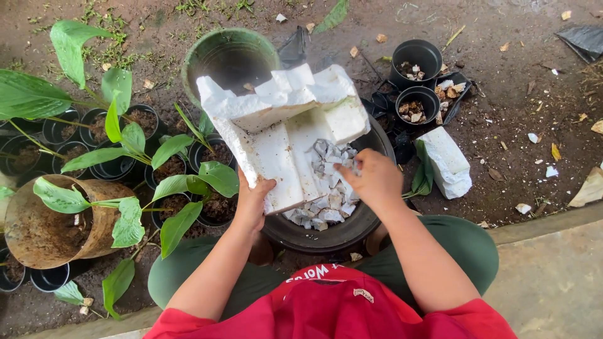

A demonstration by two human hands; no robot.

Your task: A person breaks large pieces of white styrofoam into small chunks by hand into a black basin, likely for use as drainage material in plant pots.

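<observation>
1. Over the black basin point(370, 229) between my knees, I held a big white foam packing block point(282, 135), its far end tilted toward twelve o'clock.
2. My left hand point(252, 202) was clamped around the block's near lower edge at about seven o'clock, thumb on top, fingers hidden beneath.
3. My right hand point(370, 179) was curled at the block's four o'clock side, fingertips pinched on the foam; I couldn't tell how much they enclosed.
4. Broken foam chips point(326, 210) lay heaped in the basin under the block.
5. Small black pots point(416, 58) of chips stood at two o'clock, a loose foam chunk point(447, 162) at three, and potted leafy seedlings point(125, 150) at nine.
6. To do it well, I judged I should brace firmly with the left and snap small pieces directly above the basin.
</observation>
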